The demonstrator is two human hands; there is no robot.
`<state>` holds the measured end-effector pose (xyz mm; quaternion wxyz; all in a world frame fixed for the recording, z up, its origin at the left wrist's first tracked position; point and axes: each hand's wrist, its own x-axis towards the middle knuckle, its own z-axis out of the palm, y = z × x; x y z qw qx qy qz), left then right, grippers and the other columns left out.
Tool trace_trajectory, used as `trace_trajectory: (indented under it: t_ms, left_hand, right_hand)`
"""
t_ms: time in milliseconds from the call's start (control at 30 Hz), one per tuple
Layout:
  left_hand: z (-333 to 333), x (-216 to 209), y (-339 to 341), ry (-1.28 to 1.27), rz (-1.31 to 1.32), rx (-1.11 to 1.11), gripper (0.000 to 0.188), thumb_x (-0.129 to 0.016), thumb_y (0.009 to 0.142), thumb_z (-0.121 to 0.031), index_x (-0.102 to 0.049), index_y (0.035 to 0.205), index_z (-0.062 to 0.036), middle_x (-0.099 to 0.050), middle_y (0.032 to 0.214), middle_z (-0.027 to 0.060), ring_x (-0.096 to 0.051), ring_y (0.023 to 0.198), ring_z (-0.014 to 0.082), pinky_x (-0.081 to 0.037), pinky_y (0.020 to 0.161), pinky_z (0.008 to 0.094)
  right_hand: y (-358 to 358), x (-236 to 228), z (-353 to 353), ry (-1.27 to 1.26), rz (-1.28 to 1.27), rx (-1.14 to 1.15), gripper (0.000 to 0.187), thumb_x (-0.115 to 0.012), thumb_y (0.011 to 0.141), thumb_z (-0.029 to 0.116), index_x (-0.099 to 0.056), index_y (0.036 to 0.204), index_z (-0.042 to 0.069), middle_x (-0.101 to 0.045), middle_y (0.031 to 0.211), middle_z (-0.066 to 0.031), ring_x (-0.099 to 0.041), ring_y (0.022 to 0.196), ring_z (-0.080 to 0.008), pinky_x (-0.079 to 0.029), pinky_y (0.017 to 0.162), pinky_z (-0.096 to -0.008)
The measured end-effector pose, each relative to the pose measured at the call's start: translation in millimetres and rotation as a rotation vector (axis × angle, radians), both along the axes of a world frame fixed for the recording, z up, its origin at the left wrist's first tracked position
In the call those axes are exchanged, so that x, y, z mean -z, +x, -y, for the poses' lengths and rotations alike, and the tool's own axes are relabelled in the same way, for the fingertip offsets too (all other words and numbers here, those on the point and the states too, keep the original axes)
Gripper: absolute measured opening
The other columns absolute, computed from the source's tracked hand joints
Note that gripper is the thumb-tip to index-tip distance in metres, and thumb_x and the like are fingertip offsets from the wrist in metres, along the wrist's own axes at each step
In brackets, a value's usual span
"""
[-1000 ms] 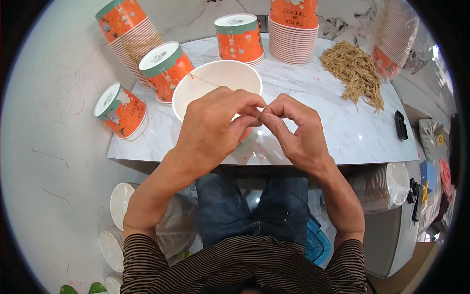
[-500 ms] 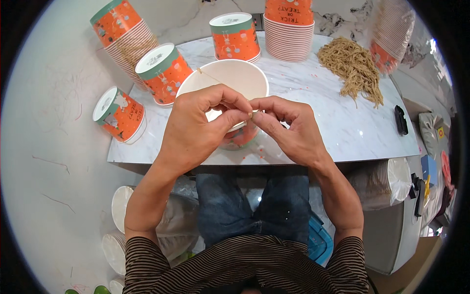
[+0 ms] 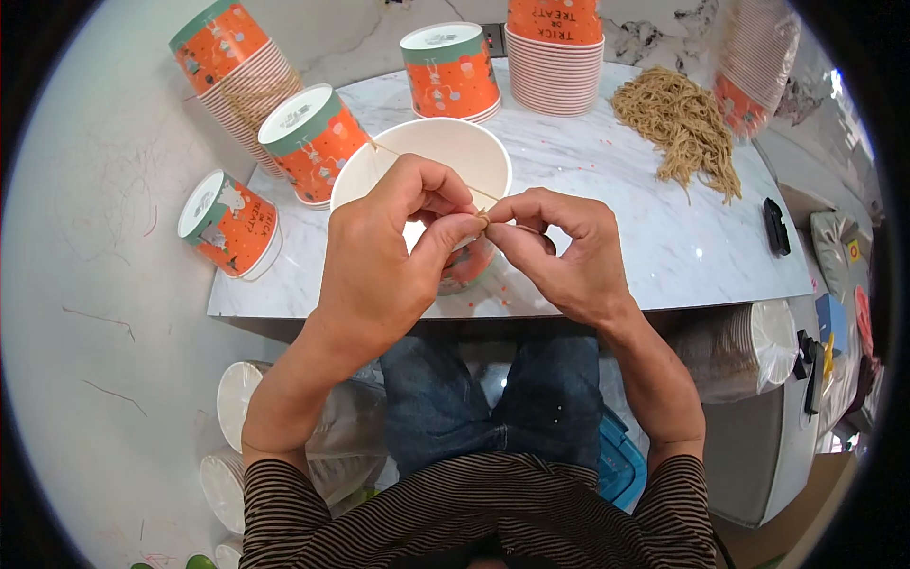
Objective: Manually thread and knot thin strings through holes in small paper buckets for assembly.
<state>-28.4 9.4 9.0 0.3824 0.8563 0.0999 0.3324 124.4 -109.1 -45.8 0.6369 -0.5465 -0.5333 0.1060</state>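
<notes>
A thin tan twine strand (image 3: 431,169) is pinched at one spot between the fingers of the left hand (image 3: 379,256) and the right hand (image 3: 559,251), fingertips closed narrowly on it above the rim of an open white-lined orange paper cup (image 3: 427,156) standing on the white marble tabletop (image 3: 645,237). Tension should be kept even and the pinch held close to the joint, lest the strand be let slip.

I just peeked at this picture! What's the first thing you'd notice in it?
Two hands meet in the middle: the left hand and right hand pinch a thin tan string over an open white paper cup. Around them on the marble table stand bright orange cups upside down, and a heap of tan strings lies at the far right.
</notes>
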Motion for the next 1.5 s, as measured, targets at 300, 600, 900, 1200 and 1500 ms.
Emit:
trace_trajectory:
  t_ms: [300, 600, 900, 1200, 1500]
  left_hand:
    - [2, 7, 3, 0.115, 0.042, -0.067, 0.012, -0.074, 0.090, 0.002, -0.063, 0.095, -0.0007, -0.073, 0.083, 0.0084, -0.075, 0.077, 0.0164, -0.058, 0.067, 0.0281]
    - [-5, 13, 6, 0.648, 0.157, -0.091, 0.014, -0.076, 0.084, 0.001, -0.067, 0.095, -0.0021, -0.071, 0.083, 0.0105, -0.071, 0.069, 0.0244, -0.054, 0.060, 0.0330]
    - [0, 16, 5, 0.309, 0.108, -0.108, 0.014, -0.078, 0.086, -0.002, -0.067, 0.095, -0.0019, -0.069, 0.081, 0.0088, -0.069, 0.070, 0.0254, -0.054, 0.060, 0.0343]
    - [4, 14, 9, 0.724, 0.147, -0.109, 0.014, -0.071, 0.086, 0.005, -0.070, 0.098, -0.0017, -0.070, 0.086, 0.0122, -0.071, 0.075, 0.0289, -0.056, 0.064, 0.0356]
    - [-4, -6, 0, 0.112, -0.194, 0.051, 0.005, -0.066, 0.097, -0.004, -0.064, 0.100, 0.0007, -0.066, 0.087, 0.0067, -0.063, 0.078, 0.0160, -0.053, 0.073, 0.0302]
  right_hand:
    - [-4, 1, 5, 0.075, 0.197, 0.147, 0.005, -0.075, 0.085, 0.003, -0.073, 0.089, 0.001, -0.069, 0.073, -0.0046, -0.055, 0.055, -0.0065, -0.043, 0.051, -0.0251]
    - [-3, 2, 3, 0.091, 0.256, 0.170, 0.011, -0.074, 0.083, 0.003, -0.073, 0.094, 0.003, -0.070, 0.076, -0.0050, -0.057, 0.054, -0.0102, -0.045, 0.051, -0.0272]
    - [-3, 3, 4, 0.054, 0.237, 0.185, 0.013, -0.074, 0.083, 0.005, -0.074, 0.096, 0.005, -0.070, 0.077, -0.0054, -0.060, 0.056, -0.0116, -0.047, 0.051, -0.0276]
    - [-1, 2, 6, 0.115, 0.349, 0.195, 0.014, -0.073, 0.082, 0.003, -0.073, 0.096, 0.006, -0.071, 0.082, -0.0056, -0.063, 0.057, -0.0141, -0.049, 0.053, -0.0286]
    - [2, -5, 5, 0.058, 0.181, 0.104, 0.009, -0.071, 0.084, 0.001, -0.067, 0.092, 0.002, -0.061, 0.065, -0.0031, -0.054, 0.055, -0.0072, -0.044, 0.052, -0.0252]
